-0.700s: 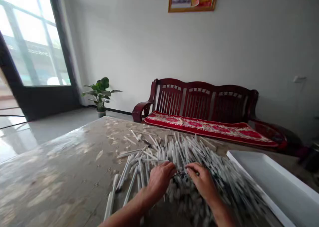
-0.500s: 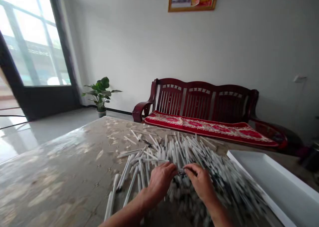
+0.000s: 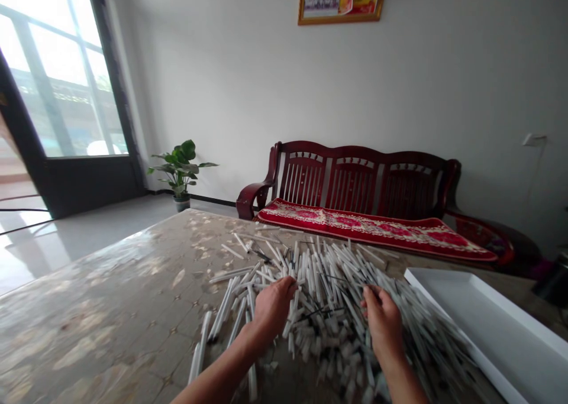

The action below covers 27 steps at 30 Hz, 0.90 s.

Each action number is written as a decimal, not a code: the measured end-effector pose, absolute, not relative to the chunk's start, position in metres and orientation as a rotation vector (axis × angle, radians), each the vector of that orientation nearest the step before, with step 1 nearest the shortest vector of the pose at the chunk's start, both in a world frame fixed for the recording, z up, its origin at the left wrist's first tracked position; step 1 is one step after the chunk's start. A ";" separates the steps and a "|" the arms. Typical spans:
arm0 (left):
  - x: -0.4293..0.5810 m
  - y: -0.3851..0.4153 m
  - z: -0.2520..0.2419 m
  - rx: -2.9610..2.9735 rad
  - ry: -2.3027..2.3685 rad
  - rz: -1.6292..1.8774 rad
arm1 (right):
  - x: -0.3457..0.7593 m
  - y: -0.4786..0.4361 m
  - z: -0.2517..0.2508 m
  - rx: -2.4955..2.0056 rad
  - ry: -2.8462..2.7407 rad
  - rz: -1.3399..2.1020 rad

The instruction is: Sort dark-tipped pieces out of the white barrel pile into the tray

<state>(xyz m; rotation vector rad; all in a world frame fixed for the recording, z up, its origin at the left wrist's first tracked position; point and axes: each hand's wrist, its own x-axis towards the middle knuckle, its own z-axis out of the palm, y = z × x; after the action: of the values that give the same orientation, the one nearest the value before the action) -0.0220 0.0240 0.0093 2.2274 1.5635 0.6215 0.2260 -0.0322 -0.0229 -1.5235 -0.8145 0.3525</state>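
Because the head view looks down at a wide, bent angle, I can only read the hands roughly, but the left grip [image 3: 273,309] sits on the near-left side of a heap of thin white sticks [image 3: 332,297], its fingers curled down among them. The right grip [image 3: 384,324] is dug into the heap's right side, with the fingers bent and the palm turned inward. Both look half-closed, and I cannot tell whether either one holds any sticks, since the fingertips vanish into the pile. The two grips stand apart, with a few thin dark wires [image 3: 317,313] running through the sticks between them. The heap lies at all angles on a mottled stone-patterned surface [image 3: 110,280], and a few loose sticks [image 3: 198,351] lie out at its near-left edge. A shallow white tray [image 3: 488,327] stands just right of the heap, its rim close to the scattered ends. From here, I would work the fingers in low and shallow, lifting small bunches from the heap's edge, since a deep pull could snag the wires and drag the tangle along. Beyond the surface stands a dark wooden sofa [image 3: 350,179] with a red cushion [image 3: 377,232].
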 end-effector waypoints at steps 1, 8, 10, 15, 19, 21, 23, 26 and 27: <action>-0.023 0.028 0.007 2.189 1.564 0.651 | 0.226 -0.031 -0.025 -1.512 -0.764 0.349; -0.011 0.044 -0.009 1.993 1.310 0.913 | 0.218 -0.024 -0.041 -1.553 -0.878 0.363; -0.010 0.044 -0.009 1.994 1.231 0.936 | 0.219 -0.023 -0.044 -1.575 -0.944 0.247; -0.022 0.054 -0.001 2.012 1.263 0.892 | 0.220 -0.024 -0.042 -1.567 -1.048 0.077; -0.041 0.081 0.003 1.907 1.365 0.765 | 0.215 -0.026 -0.040 -1.581 -1.106 0.003; -0.052 0.099 0.005 1.900 1.429 0.765 | 0.213 -0.027 -0.041 -1.581 -1.136 -0.026; -0.064 0.119 0.007 1.912 1.530 0.785 | 0.212 -0.026 -0.044 -1.569 -1.169 -0.038; -0.082 0.149 0.009 1.974 1.698 0.821 | 0.212 -0.026 -0.047 -1.557 -1.214 -0.038; -0.087 0.158 0.009 2.007 1.727 0.801 | 0.211 -0.026 -0.048 -1.555 -1.224 -0.043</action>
<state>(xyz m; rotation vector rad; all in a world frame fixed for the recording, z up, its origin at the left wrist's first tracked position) -0.0868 0.1583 0.0088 2.0067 1.7273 0.8005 0.2114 -0.0261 -0.0480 -1.5550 -1.2237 -0.0434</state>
